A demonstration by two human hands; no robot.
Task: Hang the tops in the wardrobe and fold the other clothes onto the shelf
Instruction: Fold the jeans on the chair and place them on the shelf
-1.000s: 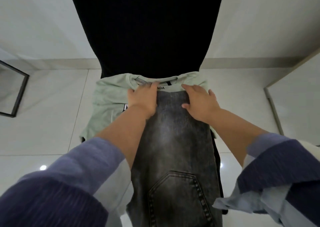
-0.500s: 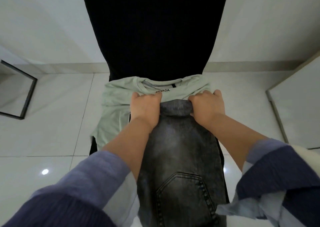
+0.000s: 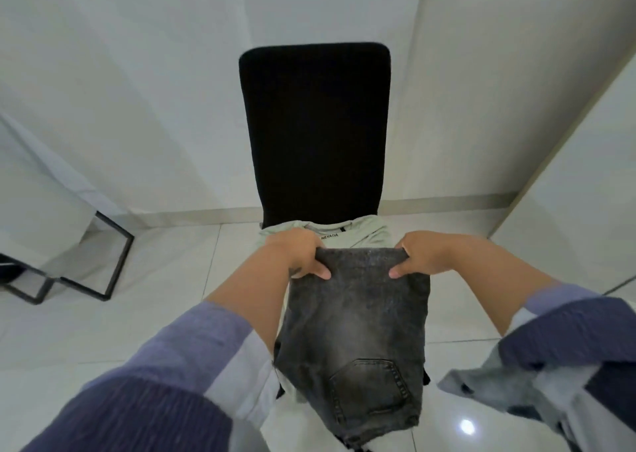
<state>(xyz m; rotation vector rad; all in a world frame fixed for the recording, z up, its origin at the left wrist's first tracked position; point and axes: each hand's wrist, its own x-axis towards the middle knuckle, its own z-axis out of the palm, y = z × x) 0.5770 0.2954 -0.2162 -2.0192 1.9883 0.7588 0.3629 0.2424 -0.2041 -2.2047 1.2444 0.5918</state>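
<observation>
Dark grey washed jeans (image 3: 354,334) hang folded in front of me, a back pocket showing near the bottom. My left hand (image 3: 299,255) grips the left end of the top fold, and my right hand (image 3: 425,257) grips the right end. Behind the jeans a pale green top (image 3: 358,238) with a NEVADA neck label lies on the seat of a black chair (image 3: 315,134). Most of the top is hidden by the jeans and my hands.
White walls stand behind the chair, and a white panel (image 3: 568,176) rises on the right. A black metal frame (image 3: 113,269) sits on the glossy tiled floor at the left. My striped sleeves fill the lower corners.
Both hands went from pressing flat on the jeans to gripping the folded end and lifting the jeans up off the chair. The view has tilted upward, showing the whole chair back.
</observation>
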